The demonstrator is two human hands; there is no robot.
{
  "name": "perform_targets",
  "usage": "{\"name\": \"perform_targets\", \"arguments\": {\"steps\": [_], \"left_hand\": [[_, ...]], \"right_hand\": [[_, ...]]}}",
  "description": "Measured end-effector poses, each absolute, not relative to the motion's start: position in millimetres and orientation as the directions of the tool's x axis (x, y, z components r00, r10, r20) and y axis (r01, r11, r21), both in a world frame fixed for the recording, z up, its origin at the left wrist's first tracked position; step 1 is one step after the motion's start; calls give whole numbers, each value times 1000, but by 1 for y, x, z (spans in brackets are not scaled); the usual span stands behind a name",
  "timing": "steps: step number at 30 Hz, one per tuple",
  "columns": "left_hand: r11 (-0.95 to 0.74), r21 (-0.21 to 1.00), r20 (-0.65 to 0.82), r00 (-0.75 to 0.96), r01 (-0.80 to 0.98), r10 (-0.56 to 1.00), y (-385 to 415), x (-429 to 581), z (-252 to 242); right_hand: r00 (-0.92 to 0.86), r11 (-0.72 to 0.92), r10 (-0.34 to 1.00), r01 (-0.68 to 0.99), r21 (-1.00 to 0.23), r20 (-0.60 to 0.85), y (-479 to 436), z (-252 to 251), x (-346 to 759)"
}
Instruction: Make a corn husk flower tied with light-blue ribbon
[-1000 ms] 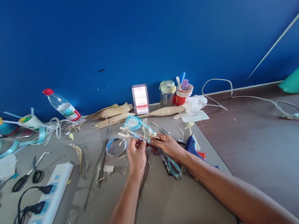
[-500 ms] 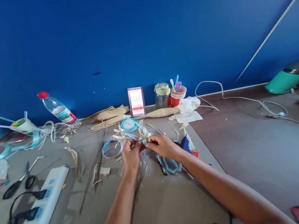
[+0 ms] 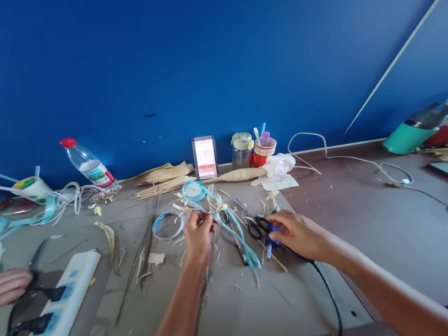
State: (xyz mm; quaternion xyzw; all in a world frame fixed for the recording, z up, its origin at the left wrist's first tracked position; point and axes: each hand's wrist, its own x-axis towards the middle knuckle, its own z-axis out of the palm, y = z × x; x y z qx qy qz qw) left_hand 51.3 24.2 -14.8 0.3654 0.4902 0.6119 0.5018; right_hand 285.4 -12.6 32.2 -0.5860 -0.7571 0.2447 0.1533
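Observation:
My left hand (image 3: 198, 231) pinches a small bundle of pale dried husk strips (image 3: 215, 205) tied with light blue ribbon (image 3: 237, 233). The ribbon hangs in loops down to the right of the bundle. My right hand (image 3: 293, 230) is wrapped round a blue glue gun (image 3: 273, 228), whose black cable runs down towards the table's front edge. Black-handled scissors (image 3: 255, 229) lie just left of the glue gun. Behind the bundle is a spool of blue ribbon (image 3: 194, 191), and a roll of tape (image 3: 167, 226) lies to its left.
A white power strip (image 3: 67, 312) with black plugs lies at the left, beside another person's hand (image 3: 3, 289). Along the wall stand a tilted bottle (image 3: 90, 164), a lidded jar (image 3: 242, 151) and a red paper cup (image 3: 263, 152). Thin wires (image 3: 139, 258) lie left of centre.
My right hand has left the bundle, moved right and taken hold of the glue gun. The blue ribbon now hangs loose. The other person's hand has moved right, over the scissors at the left.

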Motion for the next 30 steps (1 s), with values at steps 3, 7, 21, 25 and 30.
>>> {"name": "perform_targets", "arguments": {"steps": [3,7,21,25,30], "left_hand": [[-11,954,-56,-213,-301,975,24,53,-15],[-17,945,-53,-204,-327,977,23,55,-15],[-21,961,-39,-212,-275,977,23,55,-14],[-16,971,-36,-214,-238,976,23,54,-15],[-23,988,-12,-221,-154,975,23,51,-16]], "right_hand": [[-199,149,974,924,-352,-109,-27,13,305],[-144,111,979,971,-211,-147,-35,4,308],[-116,80,976,978,-194,-184,-41,-4,313],[-46,11,993,949,-316,-105,-42,-11,325],[103,-81,995,781,-619,-1,-41,5,342]]}}
